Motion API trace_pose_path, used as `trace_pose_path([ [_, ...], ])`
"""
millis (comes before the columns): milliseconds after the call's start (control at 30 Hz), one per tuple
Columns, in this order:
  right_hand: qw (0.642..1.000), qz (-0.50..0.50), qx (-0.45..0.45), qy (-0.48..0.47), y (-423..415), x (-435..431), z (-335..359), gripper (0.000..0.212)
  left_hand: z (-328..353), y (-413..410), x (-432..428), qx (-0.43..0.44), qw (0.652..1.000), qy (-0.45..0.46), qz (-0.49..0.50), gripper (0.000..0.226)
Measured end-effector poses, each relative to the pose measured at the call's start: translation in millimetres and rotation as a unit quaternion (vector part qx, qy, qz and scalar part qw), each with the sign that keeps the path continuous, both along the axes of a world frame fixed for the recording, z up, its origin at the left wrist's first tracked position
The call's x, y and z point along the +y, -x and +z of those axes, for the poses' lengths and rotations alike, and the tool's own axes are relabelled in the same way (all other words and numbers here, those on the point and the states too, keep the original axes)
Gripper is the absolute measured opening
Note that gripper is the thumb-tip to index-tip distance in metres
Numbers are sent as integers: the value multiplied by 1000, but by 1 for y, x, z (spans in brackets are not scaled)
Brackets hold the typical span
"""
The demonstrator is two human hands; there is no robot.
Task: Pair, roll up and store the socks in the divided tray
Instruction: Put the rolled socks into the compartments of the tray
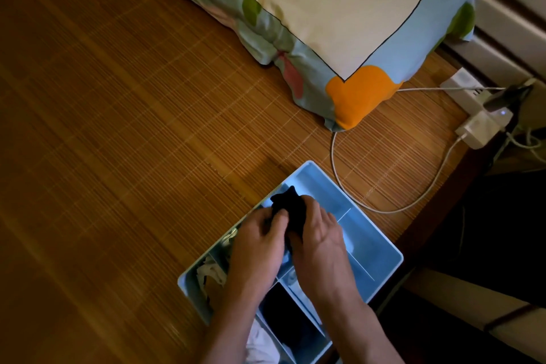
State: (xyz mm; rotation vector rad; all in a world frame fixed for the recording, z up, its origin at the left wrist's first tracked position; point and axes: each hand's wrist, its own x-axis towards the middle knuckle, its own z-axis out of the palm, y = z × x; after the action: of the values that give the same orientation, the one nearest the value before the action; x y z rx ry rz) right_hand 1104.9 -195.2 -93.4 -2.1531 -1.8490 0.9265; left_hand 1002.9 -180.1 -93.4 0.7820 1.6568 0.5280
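Observation:
A light blue divided tray lies on a bamboo mat near its right edge. Both of my hands are over the tray's middle, holding a bundle of black socks. My left hand grips the bundle from the left; my right hand closes on it from the right. A white and tan sock roll fills a left compartment. Another dark sock bundle sits in a near compartment, and a white one lies at the bottom edge. The far right compartments look bare.
A large patterned pillow lies at the back right of the bamboo mat. A white charging cable loops beside the tray toward a power strip with chargers. The bed's right edge drops off past the tray.

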Motion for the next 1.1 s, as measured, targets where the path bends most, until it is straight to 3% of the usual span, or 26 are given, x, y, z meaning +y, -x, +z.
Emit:
trace_pose_path([
  [133, 996, 3, -80, 43, 13, 8, -16, 40, -1, 11, 1, 72, 995, -59, -21, 13],
  [267, 992, -4, -128, -7, 21, 7, -33, 47, -11, 12, 0, 105, 993, -42, -47, 22],
  [500, 987, -19, -125, -99, 12, 2, -49, 49, -17, 2, 11, 26, 998, 23, 48, 26],
  [600, 984, 27, -134, -112, 5, -4, -56, 46, -18, -2, 7, 92, 995, -6, -26, 32],
  [700, 980, 95, -164, -63, 7, -5, -64, 43, -21, -9, 3, 187, 976, -52, -97, 38],
  [767, 985, 63, -143, -78, 4, -2, -66, 36, -23, -11, 4, 217, 966, -72, -123, 37],
  [833, 982, 16, -141, -125, -1, 2, -65, 27, -25, -9, 6, 226, 958, -93, -152, 34],
  [967, 976, 32, -125, -173, -7, -8, -54, 35, -25, -3, 8, 219, 950, -110, -192, 30],
  [1100, 986, 29, -126, -101, -9, -25, -46, 34, -26, -2, 6, 239, 930, -105, -259, 34],
])
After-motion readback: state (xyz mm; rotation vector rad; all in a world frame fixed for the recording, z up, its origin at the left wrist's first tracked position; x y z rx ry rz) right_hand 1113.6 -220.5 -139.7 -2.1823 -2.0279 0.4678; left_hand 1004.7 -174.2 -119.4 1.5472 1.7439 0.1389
